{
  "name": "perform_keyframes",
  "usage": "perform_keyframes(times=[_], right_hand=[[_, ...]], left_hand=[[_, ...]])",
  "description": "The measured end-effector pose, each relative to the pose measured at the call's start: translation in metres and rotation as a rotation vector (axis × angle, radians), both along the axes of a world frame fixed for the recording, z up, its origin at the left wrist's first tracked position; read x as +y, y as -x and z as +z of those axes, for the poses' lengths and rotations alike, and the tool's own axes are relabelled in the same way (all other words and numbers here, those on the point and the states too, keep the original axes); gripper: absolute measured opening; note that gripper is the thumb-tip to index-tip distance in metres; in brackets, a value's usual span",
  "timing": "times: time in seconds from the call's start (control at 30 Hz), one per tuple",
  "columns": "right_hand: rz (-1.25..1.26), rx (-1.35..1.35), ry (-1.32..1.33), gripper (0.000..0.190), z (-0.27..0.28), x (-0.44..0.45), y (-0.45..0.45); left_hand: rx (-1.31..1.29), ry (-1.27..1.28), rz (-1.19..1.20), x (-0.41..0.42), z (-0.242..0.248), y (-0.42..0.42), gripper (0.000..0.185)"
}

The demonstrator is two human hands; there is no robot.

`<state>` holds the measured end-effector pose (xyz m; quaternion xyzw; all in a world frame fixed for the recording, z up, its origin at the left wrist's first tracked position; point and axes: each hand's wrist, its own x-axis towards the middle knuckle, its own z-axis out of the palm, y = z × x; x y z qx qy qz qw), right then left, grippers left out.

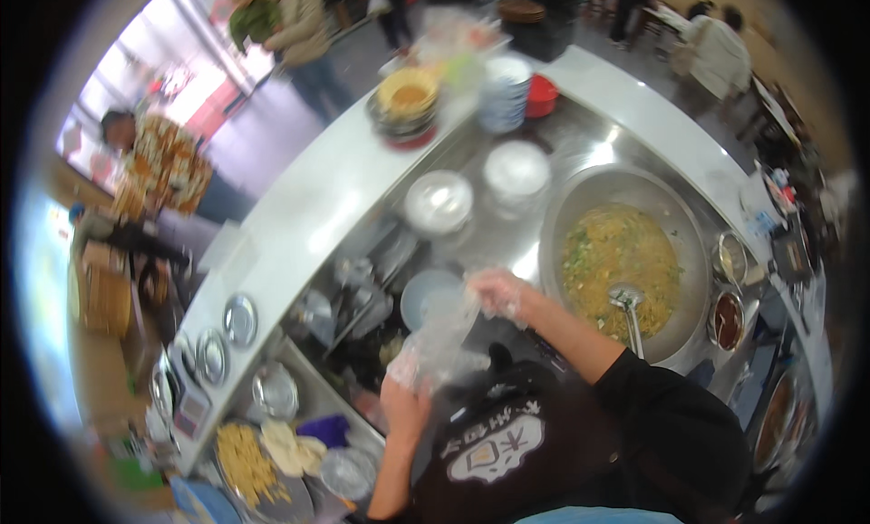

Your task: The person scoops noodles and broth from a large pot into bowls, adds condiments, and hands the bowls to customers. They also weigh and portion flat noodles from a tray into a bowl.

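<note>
A thin clear plastic bag (445, 340) is stretched between my two hands, blurred by motion. My left hand (405, 383) grips its lower end, close in front of my dark apron. Higher up and to the right, my right hand (499, 293) pinches the other end. Both hands appear to wear clear disposable gloves. Just beyond the bag is a pale round bowl or lid (421, 296), partly covered by it. To the right of my right hand, a large metal pan (690, 266) holds yellowish noodle-like food (615, 259) with green bits, and a slotted metal ladle (625, 295) rests in it.
Stacked white bowls (440, 201) stand on the steel worktop ahead. A white counter (319, 177) curves around the front, bearing stacked dishes (408, 96). At lower left sits a tray of yellow food pieces (245, 459). Sauce containers (727, 320) flank the pan. People are beyond the counter.
</note>
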<state>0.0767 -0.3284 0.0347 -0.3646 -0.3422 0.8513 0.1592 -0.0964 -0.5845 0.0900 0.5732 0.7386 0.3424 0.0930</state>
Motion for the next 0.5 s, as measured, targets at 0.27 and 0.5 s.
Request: perform_keyframes(times=[0.27, 0.5], right_hand=[[0.179, -0.095, -0.161, 0.018, 0.028, 0.025, -0.055], [0.316, -0.195, -0.457, 0.033, 0.001, 0.044, -0.090]], left_hand=[[-0.186, -0.342, 0.437, 0.043, 0.009, -0.042, 0.048], [-0.215, -0.155, -0.016, 0.082, 0.019, -0.055, 0.018]])
